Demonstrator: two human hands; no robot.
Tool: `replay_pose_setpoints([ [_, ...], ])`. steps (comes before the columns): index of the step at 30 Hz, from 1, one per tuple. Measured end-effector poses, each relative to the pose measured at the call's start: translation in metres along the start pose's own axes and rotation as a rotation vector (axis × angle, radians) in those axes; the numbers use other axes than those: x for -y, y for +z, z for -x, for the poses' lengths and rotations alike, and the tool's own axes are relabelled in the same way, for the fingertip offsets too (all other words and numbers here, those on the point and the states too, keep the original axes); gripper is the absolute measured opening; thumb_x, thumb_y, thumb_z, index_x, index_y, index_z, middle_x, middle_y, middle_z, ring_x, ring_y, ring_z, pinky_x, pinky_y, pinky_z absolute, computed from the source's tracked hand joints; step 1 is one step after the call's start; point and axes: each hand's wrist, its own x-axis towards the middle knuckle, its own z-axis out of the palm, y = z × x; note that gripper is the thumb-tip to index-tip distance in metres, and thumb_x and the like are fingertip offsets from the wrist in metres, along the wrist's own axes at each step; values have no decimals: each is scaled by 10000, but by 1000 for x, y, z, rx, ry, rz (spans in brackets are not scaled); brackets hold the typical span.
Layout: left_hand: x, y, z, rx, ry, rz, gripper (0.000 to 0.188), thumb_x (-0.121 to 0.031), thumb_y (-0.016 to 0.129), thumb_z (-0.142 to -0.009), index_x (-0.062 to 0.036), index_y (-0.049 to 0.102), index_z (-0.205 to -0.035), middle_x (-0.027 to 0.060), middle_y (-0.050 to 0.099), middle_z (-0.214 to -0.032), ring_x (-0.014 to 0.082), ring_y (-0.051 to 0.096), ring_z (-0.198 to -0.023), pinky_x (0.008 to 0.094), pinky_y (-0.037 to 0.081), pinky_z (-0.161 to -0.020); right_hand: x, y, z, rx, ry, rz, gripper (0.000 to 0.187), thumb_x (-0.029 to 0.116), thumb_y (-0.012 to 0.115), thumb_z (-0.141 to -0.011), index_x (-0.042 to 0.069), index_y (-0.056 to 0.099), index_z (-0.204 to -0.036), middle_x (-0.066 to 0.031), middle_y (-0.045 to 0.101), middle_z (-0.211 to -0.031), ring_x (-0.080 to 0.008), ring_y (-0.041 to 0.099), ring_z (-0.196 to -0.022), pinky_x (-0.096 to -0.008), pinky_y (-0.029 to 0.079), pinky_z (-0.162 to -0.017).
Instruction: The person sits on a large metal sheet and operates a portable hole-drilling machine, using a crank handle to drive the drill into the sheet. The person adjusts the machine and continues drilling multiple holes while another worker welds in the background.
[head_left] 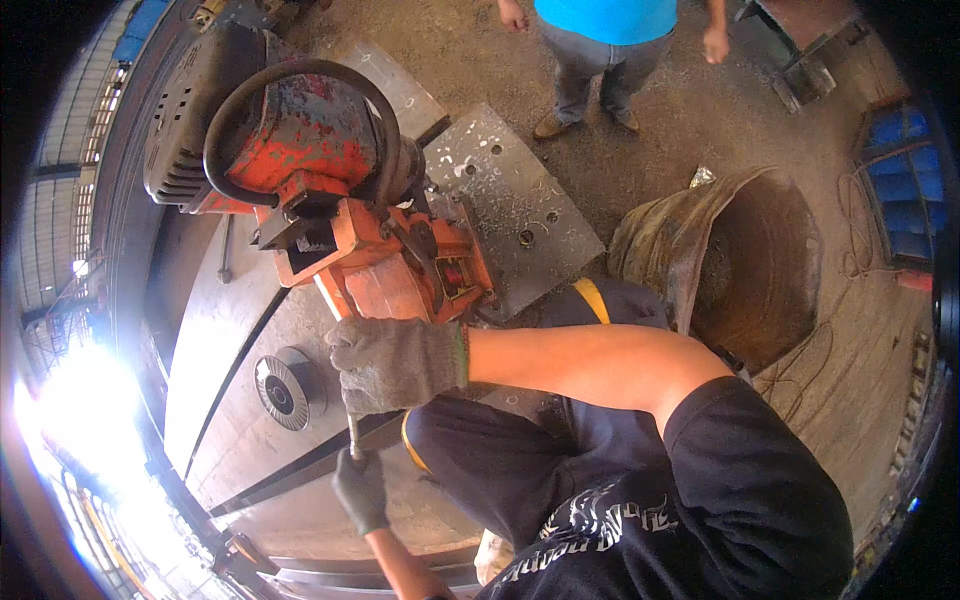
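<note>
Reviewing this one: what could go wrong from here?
The gloved right hand is close to the orange machine; should any part turn, it might get caught.
The left hand grips a rod just below the right; a slip could bang the two together.
The spool is nearby, so a swinging rod might hit it.

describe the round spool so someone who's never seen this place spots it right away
Start at the big orange machine in the picture's upper left. Below it in view lies a grey metal plate, and on that, left of the gloved right hand, sits the spool. It stands out as the one wheel-like thing there: round, ribbed and dark at the centre.
</note>
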Motion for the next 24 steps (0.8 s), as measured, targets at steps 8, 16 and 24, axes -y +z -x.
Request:
replay_pose_setpoints([
  [8, -105, -174, -15, -263, 332, -645, 223, -208, 813, -874, -43, 744, -1006, 146, 684, -742, 259, 645, -629, 405, 524, -622, 1, 11, -1, -51, -31, 143, 56, 272, 651, -828, 218, 659, -813, -6, 604, -847, -236, 621, -920, -418, 459, -960],
  [16, -113, -176, -7, -184, 204, -411, 271, -272, 811, -897, -61, 729, -1047, 178, 682, -758, 292, 654, -621, 423, 521, -608, -3, -6, -6, -13, -68, 94, 67, 271, 652, -827, 209, 659, -804, -4, 605, -836, -236, 625, -932, -417, 461, -972],
  [24, -101, -139, 18, -290, 214, -354, 197, -176, 836, -886, -59, 742, -1015, 161, 658, -715, 273, 627, -598, 398, 508, -596, -2, -4, -2, 44, -48, 109, 81, 275, 650, -825, 196, 665, -810, -21, 604, -853, -247, 624, -936, -418, 486, -912],
])
